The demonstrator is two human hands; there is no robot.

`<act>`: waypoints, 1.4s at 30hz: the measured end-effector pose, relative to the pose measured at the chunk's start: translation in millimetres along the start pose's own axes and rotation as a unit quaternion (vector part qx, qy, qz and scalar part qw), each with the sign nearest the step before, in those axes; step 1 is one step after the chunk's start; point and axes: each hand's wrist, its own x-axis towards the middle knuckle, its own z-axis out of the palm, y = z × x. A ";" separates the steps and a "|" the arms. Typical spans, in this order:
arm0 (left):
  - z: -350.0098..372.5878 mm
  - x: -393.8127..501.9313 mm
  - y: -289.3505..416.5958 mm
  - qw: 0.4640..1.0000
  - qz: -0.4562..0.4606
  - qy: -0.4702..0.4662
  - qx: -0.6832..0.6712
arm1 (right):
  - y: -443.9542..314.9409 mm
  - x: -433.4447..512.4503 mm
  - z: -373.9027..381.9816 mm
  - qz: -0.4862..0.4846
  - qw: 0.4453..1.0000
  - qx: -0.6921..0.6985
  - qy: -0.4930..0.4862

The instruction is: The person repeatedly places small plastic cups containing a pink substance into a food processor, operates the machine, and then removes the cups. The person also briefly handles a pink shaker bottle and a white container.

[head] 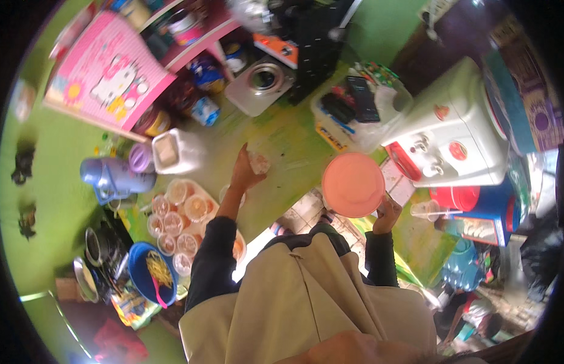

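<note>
My left hand (246,170) is closed around a clear plastic cup (260,162) with pale orange bits in it, above the green table. In my right hand (388,213) is a pitcher with a round, salmon-coloured lid (353,184), held at its handle side; its body is mostly hidden beneath the lid. Another clear cup (232,195) stands beside my left forearm. Left of that forearm, a pale tray (211,193) carries several filled clear plastic cups (173,223).
A blue jug (122,175) and white canister (175,151) stand at left, above a blue basin (135,273) with a pink spoon. A white cooler (468,132), a container (329,132) topped with a phone, and a red-and-blue drinks cooler (495,204) are at right.
</note>
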 end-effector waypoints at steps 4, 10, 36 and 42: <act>-6.9 -13.4 65.7 0.998 0.060 -0.023 0.013 | 10.8 14.0 -65.1 0.004 0.999 -0.032 0.036; -6.9 -15.1 225.9 0.977 0.166 -0.120 -0.052 | 16.2 25.1 -148.9 0.038 0.997 -0.015 0.059; 319.9 79.4 358.0 0.945 0.203 -0.119 -0.225 | 48.5 -2.7 -234.3 0.059 0.988 -0.018 0.144; 325.9 83.5 359.1 0.954 0.172 -0.127 -0.209 | 43.3 6.8 -238.0 0.011 0.988 -0.072 0.133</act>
